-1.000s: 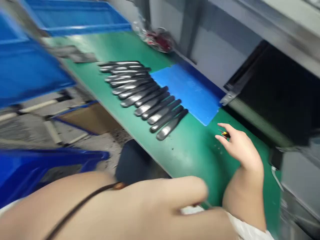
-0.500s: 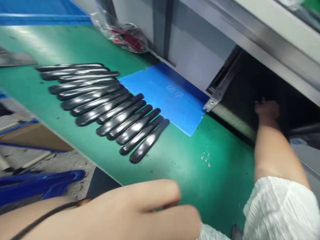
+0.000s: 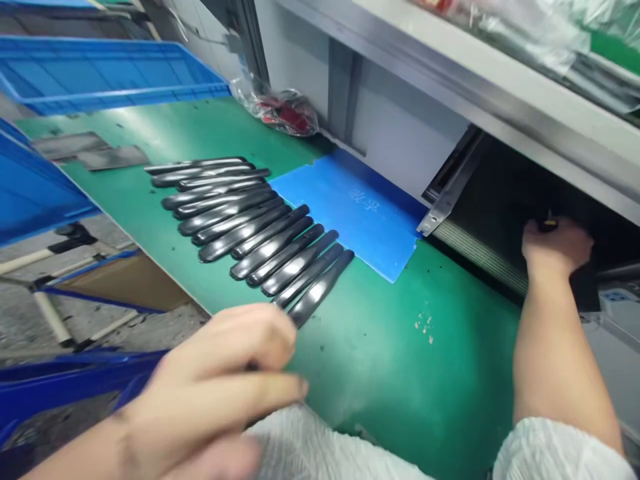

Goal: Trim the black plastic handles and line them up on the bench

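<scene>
Glossy black curved pieces (image 3: 230, 220) lie side by side in a slanting row on the green table (image 3: 380, 373). My left hand (image 3: 230, 387) is over the table's front edge, just below the near end of the row; its fingers are curled and blurred, and what they may hold does not show. On the right, my right hand (image 3: 557, 247) reaches under the shelf, over a dark surface. Its fingers are closed round a small dark object with a yellow spot (image 3: 549, 224), too small to name. A blue sheet (image 3: 360, 210) lies behind the row.
Blue bins (image 3: 115, 73) stand at the far left. Two flat grey pieces (image 3: 113, 157) and a clear bag with red contents (image 3: 287, 113) rest on the table. A metal shelf (image 3: 450, 47) runs overhead, and a metal bracket (image 3: 443, 210) juts out beside my right arm.
The view has shifted, showing more of the bins at left. My left hand has moved left and its fingers look more curled. My right hand has turned, and the small object shows more clearly.
</scene>
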Demonstrator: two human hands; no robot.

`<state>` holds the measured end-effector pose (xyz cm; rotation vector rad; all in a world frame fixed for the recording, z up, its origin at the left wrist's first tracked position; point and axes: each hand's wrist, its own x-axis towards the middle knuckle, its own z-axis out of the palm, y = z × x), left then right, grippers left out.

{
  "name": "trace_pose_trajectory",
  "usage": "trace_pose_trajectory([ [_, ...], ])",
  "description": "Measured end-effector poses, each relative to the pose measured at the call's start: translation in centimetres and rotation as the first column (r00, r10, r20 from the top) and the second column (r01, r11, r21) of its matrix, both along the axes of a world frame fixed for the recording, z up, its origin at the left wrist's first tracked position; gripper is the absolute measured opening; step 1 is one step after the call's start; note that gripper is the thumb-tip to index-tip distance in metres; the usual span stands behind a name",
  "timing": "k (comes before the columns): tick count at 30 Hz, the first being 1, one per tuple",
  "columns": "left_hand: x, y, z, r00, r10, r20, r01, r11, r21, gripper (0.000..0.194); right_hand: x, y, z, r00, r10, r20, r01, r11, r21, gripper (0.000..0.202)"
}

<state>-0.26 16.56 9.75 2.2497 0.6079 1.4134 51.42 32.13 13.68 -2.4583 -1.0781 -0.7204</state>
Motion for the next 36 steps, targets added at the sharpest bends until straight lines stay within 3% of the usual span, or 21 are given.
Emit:
trace_pose_trajectory([
  [1, 0.1, 0.4, 0.1, 0.999, -0.037, -0.039, 0.038, 0.999, 0.025, 0.027, -1.9, -2.2, 0.4, 0.999, 0.039, 0.013, -0.039, 0.998, 0.039, 0.046],
  [2, 0.4, 0.6, 0.1, 1.000, -0.002, -0.016, 0.003, 0.998, 0.058, 0.027, -4.2, -4.6, 0.7, 0.993, 0.117, 0.037, -0.119, 0.989, 0.088, 0.039],
  [3, 1.1, 0.6, 0.0, 0.998, 0.061, 0.007, -0.061, 0.994, 0.091, 0.022, -6.9, -7.1, 1.0, 0.962, 0.265, 0.067, -0.274, 0.942, 0.195, 0.030],
  [5, 3.0, 0.3, -0.5, 0.978, 0.208, 0.002, -0.206, 0.968, 0.141, 0.011, -12.6, -12.2, 1.5, 0.864, 0.499, 0.061, -0.483, 0.790, 0.377, 0.014],
  [6, 4.1, 0.0, -0.9, 0.971, 0.234, -0.045, -0.223, 0.960, 0.169, 0.030, -15.5, -14.5, 1.7, 0.803, 0.596, -0.020, -0.530, 0.728, 0.436, 0.012],
  [8, 6.0, -0.6, -1.8, 0.957, 0.241, -0.163, -0.207, 0.957, 0.201, 0.064, -20.7, -18.1, 1.7, 0.610, 0.759, -0.228, -0.602, 0.630, 0.490, 0.016],
  [9, 6.7, -0.9, -2.2, 0.951, 0.229, -0.206, -0.187, 0.960, 0.207, 0.071, -22.8, -19.4, 1.6, 0.494, 0.816, -0.300, -0.653, 0.576, 0.492, 0.020],
  [11, 7.0, -1.6, -2.9, 0.962, 0.175, -0.210, -0.143, 0.976, 0.162, 0.065, -25.8, -20.7, 1.1, 0.302, 0.874, -0.381, -0.726, 0.470, 0.503, 0.023],
  [13, 6.3, -2.5, -3.2, 0.993, 0.026, -0.117, -0.035, 0.996, -0.078, 0.056, -27.5, -20.8, 0.2, 0.185, 0.896, -0.403, -0.749, 0.394, 0.533, 0.019],
  [14, 5.7, -3.0, -3.2, 0.998, -0.067, -0.012, 0.061, 0.961, -0.269, 0.054, -28.0, -20.6, -0.3, 0.140, 0.905, -0.401, -0.753, 0.360, 0.550, 0.016],
  [15, 5.2, -3.5, -3.0, 0.982, -0.131, 0.138, 0.180, 0.872, -0.456, 0.053, -28.3, -20.3, -0.9, 0.086, 0.915, -0.393, -0.767, 0.312, 0.560, 0.017],
  [16, 4.7, -4.0, -2.7, 0.944, -0.145, 0.298, 0.302, 0.742, -0.598, 0.053, -28.6, -20.0, -1.3, 0.020, 0.924, -0.381, -0.792, 0.247, 0.559, 0.021],
  [18, 4.1, -4.9, -2.1, 0.846, -0.086, 0.527, 0.491, 0.513, -0.705, 0.053, -29.3, -19.6, -2.0, -0.103, 0.934, -0.341, -0.844, 0.099, 0.527, 0.023],
  [19, 4.0, -5.3, -1.9, 0.813, -0.047, 0.580, 0.534, 0.456, -0.712, 0.053, -29.7, -19.5, -2.2, -0.146, 0.937, -0.318, -0.860, 0.039, 0.509, 0.020],
  [20, 4.0, -5.6, -1.7, 0.796, -0.017, 0.605, 0.551, 0.433, -0.713, 0.052, -30.0, -19.6, -2.3, -0.173, 0.941, -0.290, -0.867, -0.005, 0.499, 0.016],
  [24, 4.4, -6.5, -1.5, 0.780, 0.076, 0.621, 0.541, 0.415, -0.731, 0.048, -30.8, -20.5, -2.2, -0.206, 0.958, -0.198, -0.882, -0.094, 0.461, 0.006],
  [26, 4.6, -6.9, -1.4, 0.782, 0.097, 0.615, 0.534, 0.406, -0.742, 0.046, -30.9, -20.9, -2.4, -0.189, 0.968, -0.164, -0.893, -0.100, 0.439, 0.006],
  [31, 4.4, -7.5, -0.6, 0.735, 0.060, 0.675, 0.608, 0.382, -0.696, 0.038, -31.2, -21.4, -2.9, -0.113, 0.975, -0.193, -0.807, 0.024, 0.590, 0.012],
  [33, 3.7, -7.2, -0.6, 0.693, 0.113, 0.712, 0.637, 0.368, -0.678, 0.037, -31.2, -22.0, -2.6, -0.102, 0.978, -0.181, -0.781, 0.034, 0.624, 0.012],
  [34, 3.1, -7.0, -0.7, 0.670, 0.159, 0.725, 0.640, 0.371, -0.672, 0.037, -31.1, -22.4, -2.3, -0.122, 0.978, -0.169, -0.788, 0.008, 0.616, 0.011],
  [36, 1.6, -6.2, -0.8, 0.606, 0.274, 0.747, 0.638, 0.394, -0.662, 0.035, -31.2, -23.1, -1.9, -0.223, 0.961, -0.163, -0.835, -0.102, 0.541, 0.017],
])
